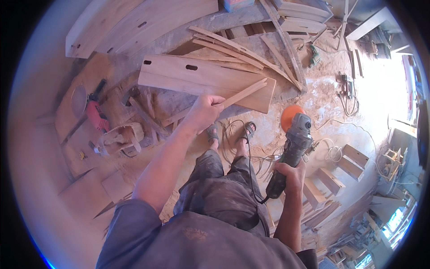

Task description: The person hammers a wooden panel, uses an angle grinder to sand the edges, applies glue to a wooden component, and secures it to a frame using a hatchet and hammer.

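1. At the centre of the frame, the fingers of the left hand are clamped on the near end of a wooden strip; gripped there, its length is free to point toward the upper right

2. Right of centre, the fingers of the right hand are wrapped around the body of an angle grinder, though some are hidden behind it; this grip likely keeps them well away from the orange disc at its far end

3. Below the grinder, its cord leaves the handle end and loops near the sandalled feet, probably slack to let the tool be moved freely

4. In the upper middle, a slotted board lies slantwise behind the strip in this view; whether the two touch, I cannot tell

5. Just beyond the board, loose strips lie roughly lengthwise together, perhaps to take less room

6. At the upper left, long boards are set side by side, seemingly kept together by shape; at the left, a red power tool lies apart from both hands
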`<state>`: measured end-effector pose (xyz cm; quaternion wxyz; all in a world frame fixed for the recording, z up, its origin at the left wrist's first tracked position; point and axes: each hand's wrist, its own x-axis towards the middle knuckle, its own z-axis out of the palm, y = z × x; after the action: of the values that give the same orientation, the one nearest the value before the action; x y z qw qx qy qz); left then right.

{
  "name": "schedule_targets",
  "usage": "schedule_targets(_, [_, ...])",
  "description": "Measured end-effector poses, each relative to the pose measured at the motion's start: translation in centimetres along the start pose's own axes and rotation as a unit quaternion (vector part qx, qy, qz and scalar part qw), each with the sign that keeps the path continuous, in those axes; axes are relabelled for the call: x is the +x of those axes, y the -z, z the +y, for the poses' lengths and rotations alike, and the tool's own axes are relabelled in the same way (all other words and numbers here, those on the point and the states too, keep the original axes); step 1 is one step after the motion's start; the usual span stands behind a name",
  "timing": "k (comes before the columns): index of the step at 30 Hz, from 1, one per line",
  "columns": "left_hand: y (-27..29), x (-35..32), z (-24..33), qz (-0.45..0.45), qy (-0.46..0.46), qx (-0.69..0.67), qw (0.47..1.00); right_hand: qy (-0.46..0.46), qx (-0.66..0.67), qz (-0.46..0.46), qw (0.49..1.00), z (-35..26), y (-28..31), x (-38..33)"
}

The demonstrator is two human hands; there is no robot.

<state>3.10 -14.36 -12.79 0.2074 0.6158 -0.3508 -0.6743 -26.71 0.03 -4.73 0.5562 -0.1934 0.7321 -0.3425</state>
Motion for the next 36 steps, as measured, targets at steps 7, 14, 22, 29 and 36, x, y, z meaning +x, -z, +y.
schedule_targets(7, [-1.4, -0.3, -0.6, 0.093, 0.013, 0.058, 0.994, 0.031, -0.164, -0.047, 0.985, -2.2, -4.3, 0.6])
schedule_targets(14, [-0.3, 0.4, -2.1, 0.062, -0.014, 0.043, 0.997, 0.028, -0.231, -0.098, 0.968, -4.6, -8.5, 1.6])
schedule_targets(22, [-0.4, 0.8, -1.9, 0.072, 0.004, 0.045, 0.996, 0.031, -0.268, -0.137, 0.953, -5.0, -10.4, 2.4])
schedule_targets(29, [-0.5, 0.7, -1.7, 0.076, 0.018, -0.007, 0.997, 0.006, -0.234, -0.104, 0.967, -5.9, -8.4, 4.3])
schedule_targets(36, [-0.8, 0.9, -1.7, 0.068, 0.018, -0.008, 0.997, 0.024, -0.168, -0.057, 0.984, -6.6, -6.3, 6.9])
